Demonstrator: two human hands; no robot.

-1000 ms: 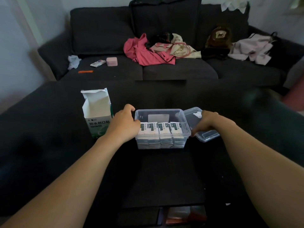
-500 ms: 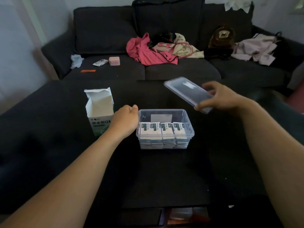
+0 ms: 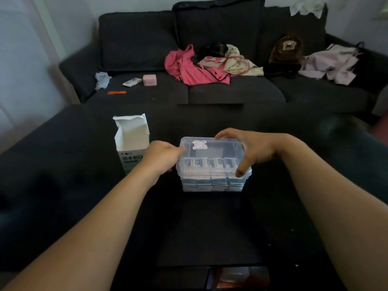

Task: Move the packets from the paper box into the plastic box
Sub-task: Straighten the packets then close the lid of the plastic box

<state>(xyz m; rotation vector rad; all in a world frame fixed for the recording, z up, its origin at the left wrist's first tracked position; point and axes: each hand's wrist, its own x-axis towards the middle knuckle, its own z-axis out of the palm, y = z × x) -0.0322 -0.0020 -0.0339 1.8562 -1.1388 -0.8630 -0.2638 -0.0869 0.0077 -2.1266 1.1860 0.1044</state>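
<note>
A clear plastic box stands on the dark surface in front of me, with rows of white and dark packets showing through its walls. Its clear lid, which bears a small sticker, lies on top of the box. My right hand grips the lid at its right end, thumb on the near rim and fingers over the far edge. My left hand holds the box's left end with curled fingers. The opened white paper box stands upright just left of my left hand.
A dark sofa runs across the back with a pink garment, bags, a plush toy, pale clothes, a small pink box and an orange pen on it. Drawers show at the bottom edge.
My right hand picked the lid up from beside the box, carried it through the air and set it on top of the plastic box. My left hand stayed at the box's left end.
</note>
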